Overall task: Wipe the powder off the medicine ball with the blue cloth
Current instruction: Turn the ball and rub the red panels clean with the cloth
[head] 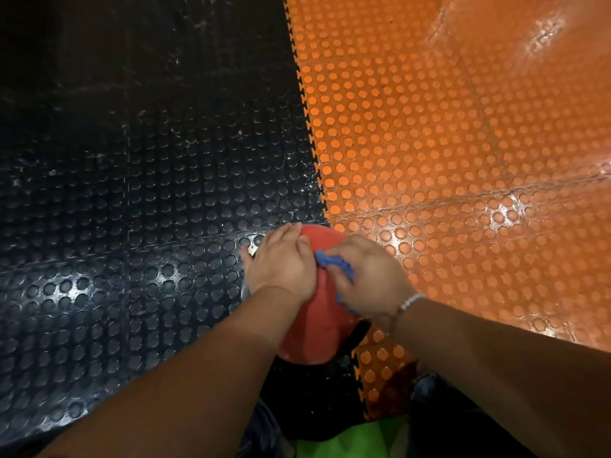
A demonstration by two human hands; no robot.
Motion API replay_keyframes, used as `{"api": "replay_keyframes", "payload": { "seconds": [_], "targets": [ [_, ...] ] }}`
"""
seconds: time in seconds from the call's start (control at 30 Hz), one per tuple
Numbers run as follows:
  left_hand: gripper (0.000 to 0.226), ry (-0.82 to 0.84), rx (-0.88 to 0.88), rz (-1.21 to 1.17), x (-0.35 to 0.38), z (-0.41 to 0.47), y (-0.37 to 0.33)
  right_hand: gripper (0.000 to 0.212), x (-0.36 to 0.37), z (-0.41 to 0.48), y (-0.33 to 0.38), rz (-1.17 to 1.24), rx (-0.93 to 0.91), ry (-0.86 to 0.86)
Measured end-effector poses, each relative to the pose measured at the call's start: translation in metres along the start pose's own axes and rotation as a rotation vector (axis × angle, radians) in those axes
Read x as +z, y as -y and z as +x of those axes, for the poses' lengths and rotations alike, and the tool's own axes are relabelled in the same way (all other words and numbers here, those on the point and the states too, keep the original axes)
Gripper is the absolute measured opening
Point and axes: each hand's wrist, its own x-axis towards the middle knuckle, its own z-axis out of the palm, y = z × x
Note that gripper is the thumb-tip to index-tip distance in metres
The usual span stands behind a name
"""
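Note:
A red medicine ball [314, 328] sits on the floor where the black and orange mats meet. My left hand [281, 262] lies flat on the ball's upper left side with straight fingers. On the ball's upper right, my right hand [367, 279] grips a bunched blue cloth [334, 264] and holds it against the surface. Most of the cloth is hidden under that hand. No powder shows on the visible red surface.
Black studded mat [132, 226] covers the left, orange studded mat [463, 160] the right, joined by a toothed seam. White dust specks lie on the black mat near the seam. A green object [347, 438] and dark fabric sit at the bottom edge.

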Motion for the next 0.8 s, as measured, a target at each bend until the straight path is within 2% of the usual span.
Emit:
{"api": "replay_keyframes", "payload": {
  "seconds": [0.1, 0.13, 0.2, 0.33, 0.4, 0.47, 0.53, 0.63, 0.67, 0.7, 0.8],
  "targets": [
    [0.046, 0.009, 0.019, -0.023, 0.000, -0.005, 0.001, 0.022, -0.001, 0.016, -0.031, 0.053, 0.423, 0.053],
    [0.046, 0.006, 0.023, -0.026, 0.002, -0.008, -0.001, 0.022, 0.000, 0.017, -0.037, 0.048, 0.490, 0.063],
    [0.046, -0.015, 0.027, -0.023, 0.003, -0.007, -0.001, 0.023, 0.005, 0.014, -0.029, 0.022, 0.438, 0.039],
    [0.045, -0.005, 0.012, -0.032, -0.001, 0.006, 0.009, 0.017, 0.010, -0.007, -0.002, 0.020, 0.076, -0.021],
    [0.045, 0.015, 0.008, -0.040, -0.001, 0.007, 0.006, 0.016, 0.005, 0.003, -0.015, 0.016, 0.146, 0.009],
    [0.046, 0.015, 0.003, -0.037, 0.001, 0.009, -0.002, 0.015, 0.003, 0.015, -0.026, 0.017, 0.316, 0.012],
    [0.047, 0.016, -0.021, -0.033, 0.001, 0.012, -0.011, 0.012, 0.003, 0.017, -0.021, 0.024, 0.363, -0.014],
    [0.047, 0.025, -0.060, -0.043, -0.002, 0.021, -0.012, 0.013, 0.004, 0.007, -0.006, 0.056, 0.108, 0.021],
    [0.046, 0.033, -0.063, -0.052, -0.003, 0.023, -0.010, 0.013, 0.003, 0.006, -0.008, 0.066, 0.075, 0.037],
    [0.046, 0.040, -0.058, -0.059, -0.003, 0.023, -0.008, 0.011, 0.000, 0.011, -0.015, 0.066, 0.128, 0.048],
    [0.047, 0.025, -0.048, -0.071, -0.001, 0.021, -0.010, 0.008, -0.004, 0.029, -0.028, 0.067, 0.438, -0.005]
  ]
}}
